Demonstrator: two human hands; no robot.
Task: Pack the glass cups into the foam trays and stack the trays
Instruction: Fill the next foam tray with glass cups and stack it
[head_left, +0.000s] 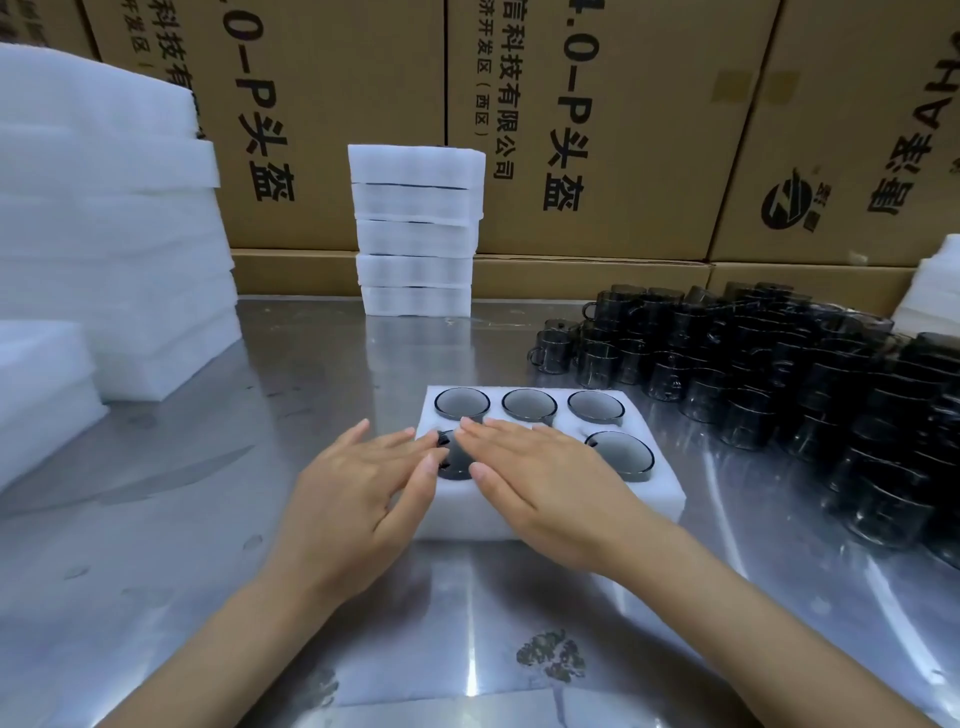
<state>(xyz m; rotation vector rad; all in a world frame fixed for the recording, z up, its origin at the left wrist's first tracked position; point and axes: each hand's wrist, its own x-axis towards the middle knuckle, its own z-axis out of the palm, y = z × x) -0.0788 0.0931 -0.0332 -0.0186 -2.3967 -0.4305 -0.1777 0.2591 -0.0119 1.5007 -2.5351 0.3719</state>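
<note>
both hands lie flat over the near row of a white foam tray (540, 514) that sits on the shiny metal table (322, 374). the left hand (358, 488) has its fingers straight and slightly spread, fingertips reaching over the tray's near-left pocket, where a dark glass cup (457, 462) shows between the two hands. the right hand (545, 483) is also flat, fingers straight and close together, palm down across the near-middle of the tray; what lies under it is hidden. neither hand grips anything; whether the fingertips press on the cup or hover just above it cannot be told.

beyond the fingertips, the tray's far row holds three smoky glass cups (529, 404) seated in round pockets, rims up. just right of the right hand, another cup (621, 454) sits in the near-right pocket.

well to the right of the right hand, a large crowd of loose dark glass cups (779, 374) with handles stands packed together on the table. straight ahead of the hands, well beyond the tray, a stack of foam trays (415, 234) stands five high against cardboard boxes (597, 130) printed with black characters. far left of the left hand, tall piles of white foam sheets (104, 234) rise from the table, and a smaller foam pile (930, 291) shows at the right edge, behind the loose cups.
</note>
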